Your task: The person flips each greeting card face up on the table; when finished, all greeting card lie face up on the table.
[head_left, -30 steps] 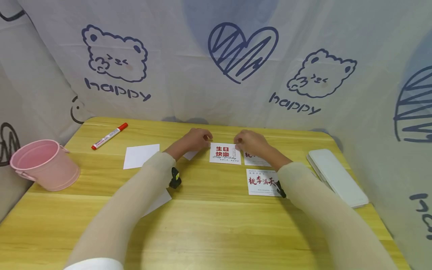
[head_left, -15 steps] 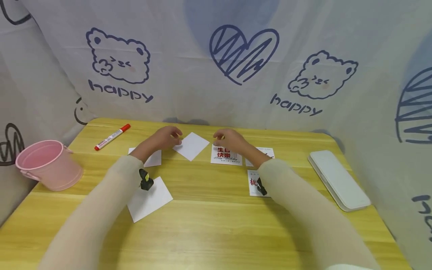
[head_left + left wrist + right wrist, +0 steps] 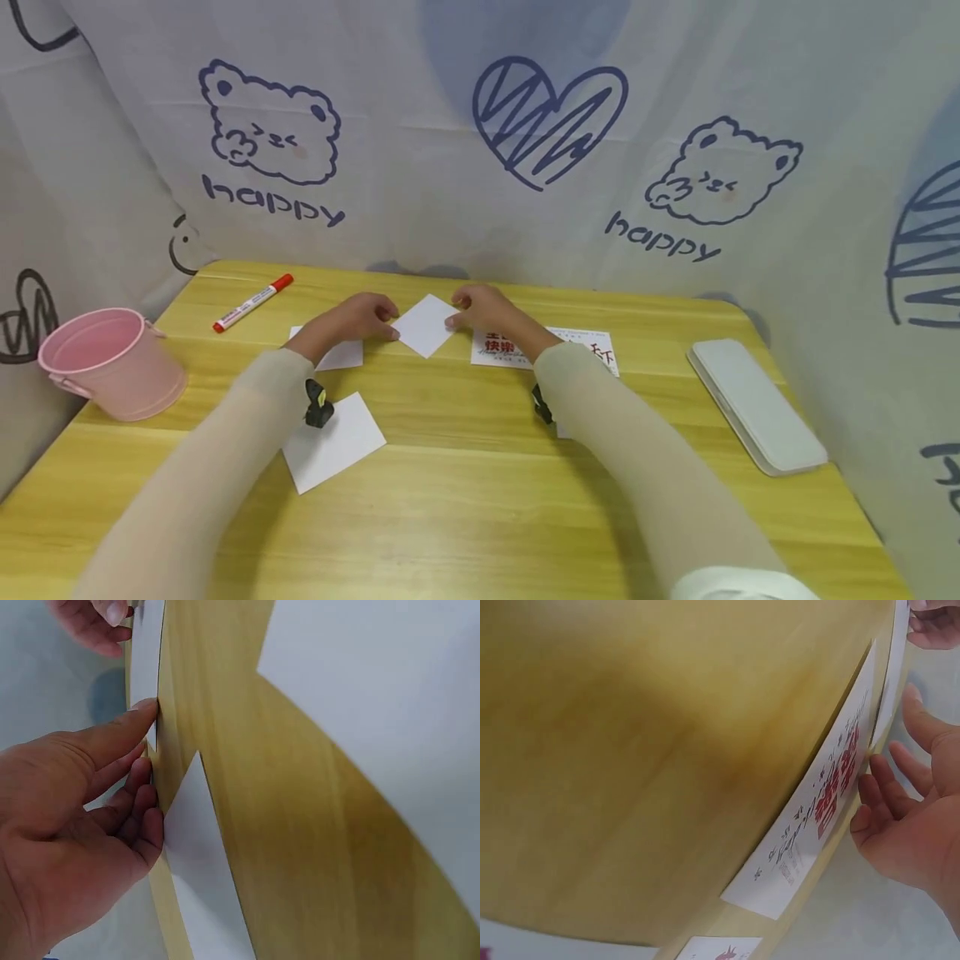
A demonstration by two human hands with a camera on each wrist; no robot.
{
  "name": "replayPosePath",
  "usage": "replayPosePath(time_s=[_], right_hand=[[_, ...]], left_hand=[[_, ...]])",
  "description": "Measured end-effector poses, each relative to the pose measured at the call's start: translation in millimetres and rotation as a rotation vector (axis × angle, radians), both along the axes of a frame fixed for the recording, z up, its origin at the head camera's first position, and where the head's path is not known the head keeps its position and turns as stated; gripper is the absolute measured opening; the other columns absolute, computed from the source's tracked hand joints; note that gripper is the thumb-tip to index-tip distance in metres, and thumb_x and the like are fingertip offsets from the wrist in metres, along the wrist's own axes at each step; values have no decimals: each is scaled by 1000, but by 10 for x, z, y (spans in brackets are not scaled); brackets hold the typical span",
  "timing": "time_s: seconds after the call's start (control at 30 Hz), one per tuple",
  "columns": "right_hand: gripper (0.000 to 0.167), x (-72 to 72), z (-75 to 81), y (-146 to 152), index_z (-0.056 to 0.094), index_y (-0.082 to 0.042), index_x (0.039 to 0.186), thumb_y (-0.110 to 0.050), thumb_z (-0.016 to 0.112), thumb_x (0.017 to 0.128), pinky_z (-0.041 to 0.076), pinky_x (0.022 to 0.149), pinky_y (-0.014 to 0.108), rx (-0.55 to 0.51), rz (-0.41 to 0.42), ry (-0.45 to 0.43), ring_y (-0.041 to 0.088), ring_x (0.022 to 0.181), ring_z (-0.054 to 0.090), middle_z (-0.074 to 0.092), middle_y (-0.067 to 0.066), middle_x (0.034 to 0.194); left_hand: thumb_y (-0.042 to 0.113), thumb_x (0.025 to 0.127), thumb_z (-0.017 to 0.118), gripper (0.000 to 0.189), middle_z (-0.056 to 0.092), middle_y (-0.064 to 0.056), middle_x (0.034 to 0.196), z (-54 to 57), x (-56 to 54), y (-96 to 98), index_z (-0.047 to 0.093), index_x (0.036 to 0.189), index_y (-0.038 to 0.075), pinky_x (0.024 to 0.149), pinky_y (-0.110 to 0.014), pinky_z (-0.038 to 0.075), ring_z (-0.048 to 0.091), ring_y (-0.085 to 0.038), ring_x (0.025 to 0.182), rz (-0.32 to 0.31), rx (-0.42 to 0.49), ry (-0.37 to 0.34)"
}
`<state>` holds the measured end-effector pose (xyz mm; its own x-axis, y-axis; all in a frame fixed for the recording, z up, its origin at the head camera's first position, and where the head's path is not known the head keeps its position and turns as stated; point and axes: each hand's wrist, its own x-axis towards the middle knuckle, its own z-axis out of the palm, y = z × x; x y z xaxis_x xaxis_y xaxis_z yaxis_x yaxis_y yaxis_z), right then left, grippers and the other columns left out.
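Two-handed at twelve-o'clock white card (image 3: 426, 330), right hand (image 3: 483, 309) just brought to its three-o'clock side, left hand (image 3: 363, 317) at nine, thumbs and fingers apart, likely mid-adjustment.

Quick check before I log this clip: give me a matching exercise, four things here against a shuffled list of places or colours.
Things
1. Marker
2. Bucket
3. Flat case
4. Diamond-turned blank card

Places or colours
A. Between the left hand and the right hand
B. Pink
C. Right side of the table
D. White with red ends

Pairs: 1-D; 2-B; 3-C; 4-A
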<state>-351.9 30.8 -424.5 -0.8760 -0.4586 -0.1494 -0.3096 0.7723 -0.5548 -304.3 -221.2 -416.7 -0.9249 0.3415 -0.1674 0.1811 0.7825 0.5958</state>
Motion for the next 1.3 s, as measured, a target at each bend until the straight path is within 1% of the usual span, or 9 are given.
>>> replayPosePath(time_s=[0.27, 0.47, 0.63, 0.77, 0.93, 1.03, 1.17, 1.23, 1.3], right_hand=[[58, -39, -28, -40, 60, -6, 137, -35, 77, 89, 40, 113, 38, 73, -10, 4, 28, 131, 51, 61, 9, 138], [55, 0, 11, -107, 61, -8, 135, -32, 78, 89, 38, 112, 41, 90, -82, -18, 27, 128, 46, 61, 7, 136], [57, 37, 40, -148, 56, -7, 138, -26, 78, 89, 42, 109, 40, 67, -92, -23, 26, 124, 52, 60, 8, 136], [55, 61, 58, -174, 54, -5, 136, -18, 78, 89, 45, 107, 41, -22, -88, -44, 28, 122, 56, 59, 12, 134], [50, 58, 59, -172, 52, -3, 133, -12, 76, 90, 45, 108, 42, -123, -91, -68, 31, 123, 55, 58, 17, 134], [49, 58, 72, -155, 51, -4, 134, -11, 75, 91, 49, 101, 39, -186, -103, -89, 29, 111, 61, 57, 18, 131], [49, 77, 108, -114, 48, -1, 133, -7, 73, 91, 55, 87, 39, -325, -108, -131, 27, 86, 67, 61, 17, 115], [48, 114, 136, -77, 48, 0, 132, -4, 73, 91, 56, 84, 43, -404, -105, -140, 32, 83, 68, 62, 17, 107], [48, 182, 180, -25, 47, 0, 132, -4, 72, 92, 56, 85, 48, -477, -96, -147, 38, 86, 67, 61, 15, 104]], left_hand=[[11, 92, 72, 35, 61, -23, 118, -19, -5, 33, 62, 120, -7, 102, -48, 44, 53, -32, 105, 3, 4, -1], [13, 93, 72, 39, 61, -23, 122, -2, -17, 31, 61, 124, -8, 105, -48, 44, 53, -32, 108, 2, -16, -13], [14, 94, 71, 42, 60, -23, 124, 28, -21, 61, 59, 127, -8, 105, -48, 44, 54, -32, 108, 6, -16, -29], [10, 94, 69, 38, 60, -22, 119, 12, -30, 73, 59, 125, -8, 100, -46, 46, 53, -31, 105, 21, 14, -9], [8, 95, 67, 39, 61, -23, 119, -13, -29, 91, 57, 128, -9, 95, -42, 48, 55, -31, 105, 53, 55, 3], [7, 96, 63, 41, 60, -24, 121, -3, -24, 111, 54, 133, -8, 91, -39, 48, 55, -31, 105, 83, 94, -1], [5, 99, 57, 40, 56, -23, 124, 61, 17, 128, 51, 137, -4, 85, -34, 47, 52, -31, 108, 137, 197, -14], [5, 100, 56, 41, 54, -22, 128, 118, 62, 128, 51, 140, 0, 86, -34, 47, 51, -31, 111, 164, 253, -24], [6, 101, 55, 41, 53, -21, 131, 173, 115, 119, 50, 142, 3, 89, -36, 48, 50, -32, 114, 178, 306, -24]])
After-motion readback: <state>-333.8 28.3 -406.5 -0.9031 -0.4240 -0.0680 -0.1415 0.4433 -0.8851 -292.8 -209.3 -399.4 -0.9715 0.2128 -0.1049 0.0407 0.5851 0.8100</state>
